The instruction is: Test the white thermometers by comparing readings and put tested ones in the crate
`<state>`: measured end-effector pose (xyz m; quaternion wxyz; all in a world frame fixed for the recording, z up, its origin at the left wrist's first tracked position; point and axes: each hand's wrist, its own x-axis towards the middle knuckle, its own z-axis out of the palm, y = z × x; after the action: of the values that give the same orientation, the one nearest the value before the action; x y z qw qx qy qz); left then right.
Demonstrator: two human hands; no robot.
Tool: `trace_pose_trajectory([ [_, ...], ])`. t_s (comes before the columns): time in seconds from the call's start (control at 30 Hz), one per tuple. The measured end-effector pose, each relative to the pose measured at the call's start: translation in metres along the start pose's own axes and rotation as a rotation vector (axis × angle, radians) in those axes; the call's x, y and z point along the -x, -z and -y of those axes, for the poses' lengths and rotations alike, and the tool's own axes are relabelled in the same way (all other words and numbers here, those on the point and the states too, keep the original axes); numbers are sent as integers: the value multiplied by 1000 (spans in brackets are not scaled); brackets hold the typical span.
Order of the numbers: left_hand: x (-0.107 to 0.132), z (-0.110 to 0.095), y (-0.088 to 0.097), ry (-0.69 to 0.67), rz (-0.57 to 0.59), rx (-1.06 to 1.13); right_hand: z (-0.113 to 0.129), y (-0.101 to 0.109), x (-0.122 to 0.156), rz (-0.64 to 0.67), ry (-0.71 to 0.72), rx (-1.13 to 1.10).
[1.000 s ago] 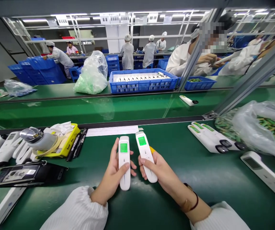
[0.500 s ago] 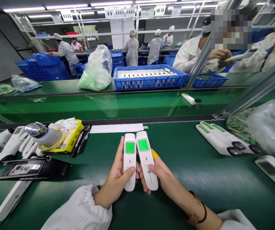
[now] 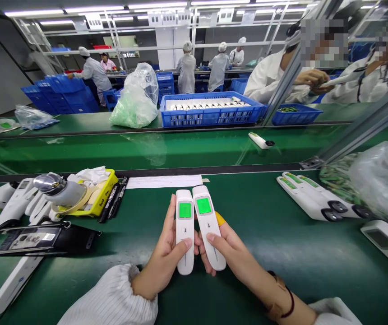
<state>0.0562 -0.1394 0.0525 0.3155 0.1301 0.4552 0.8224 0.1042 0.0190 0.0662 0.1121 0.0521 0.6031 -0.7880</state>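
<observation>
My left hand [image 3: 163,255] is closed round a white thermometer [image 3: 184,225] whose small screen glows green. My right hand [image 3: 229,253] grips a second white thermometer [image 3: 207,225], also lit green, with a yellow cot on one fingertip. The two devices stand side by side, touching, above the green table [image 3: 258,271], screens facing me.
Three white thermometers [image 3: 311,198] lie at the right beside a plastic bag [image 3: 380,180] of green parts. At the left are more white devices [image 3: 7,203], a yellow tray [image 3: 102,198], black pens and a black holder [image 3: 41,239]. One thermometer [image 3: 260,141] lies on the conveyor; people work behind.
My hands brought the two thermometers together from slightly apart to side by side. The thermometer on the conveyor has drifted left. My view shifted a little.
</observation>
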Motion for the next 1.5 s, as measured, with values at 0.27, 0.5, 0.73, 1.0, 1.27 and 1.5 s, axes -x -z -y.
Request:
trace_pose_trajectory([
  [0.27,2,0,1,-3,27,-75,-1,2,-3,1,27,-9],
  [0.5,-3,-4,0,-71,-93,-48,-5,2,-5,16,39,-6],
  [0.73,-2,-8,-9,-122,-253,-67,-13,-9,-5,22,-58,204],
  [1.0,-3,-5,-9,-163,-281,-23,-20,-7,-5,-86,-53,344],
  [1.27,-3,0,-4,-127,-280,14,-29,-16,-7,-56,-73,38],
  [1.5,-4,6,0,-161,-267,-4,-20,-18,-4,-3,-65,247],
])
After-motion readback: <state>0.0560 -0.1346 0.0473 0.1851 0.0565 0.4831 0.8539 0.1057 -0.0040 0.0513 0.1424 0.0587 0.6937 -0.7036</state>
